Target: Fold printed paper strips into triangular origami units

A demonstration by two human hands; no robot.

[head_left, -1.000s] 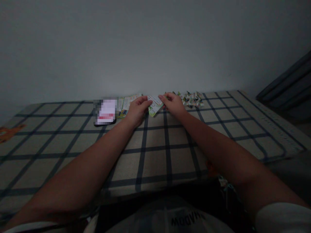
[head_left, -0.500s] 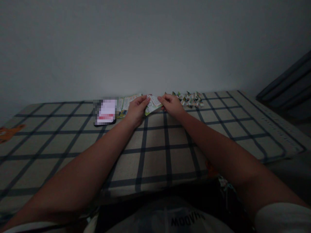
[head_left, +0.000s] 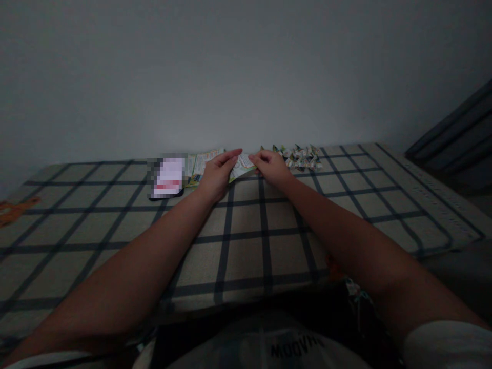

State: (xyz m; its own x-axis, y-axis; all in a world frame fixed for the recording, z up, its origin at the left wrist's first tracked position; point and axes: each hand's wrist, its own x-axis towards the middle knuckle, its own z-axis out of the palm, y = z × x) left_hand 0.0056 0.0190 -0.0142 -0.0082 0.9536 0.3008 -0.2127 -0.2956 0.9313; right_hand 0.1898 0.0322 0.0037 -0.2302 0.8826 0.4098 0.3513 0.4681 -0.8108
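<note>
A printed white and green sheet of paper slants between my two hands near the back of the table. My left hand has its thumb on the sheet's left part, the index finger stretched out above it. The left hand's other fingers are hidden behind the paper. At the sheet's right edge, my right hand pinches it between thumb and curled fingers. More printed paper lies left of my left hand. Beyond my right hand sits a cluster of small pointed folded paper pieces.
A phone-like device with a blurred, lit screen lies left of the papers. The table has a checked cloth with an orange figure at the left. A plain wall rises directly behind; a dark striped curtain-like fabric hangs at right.
My left index finger has straightened and lifted off the paper, pointing right. The sheet looks slightly flatter and lower. My right hand has barely moved.
</note>
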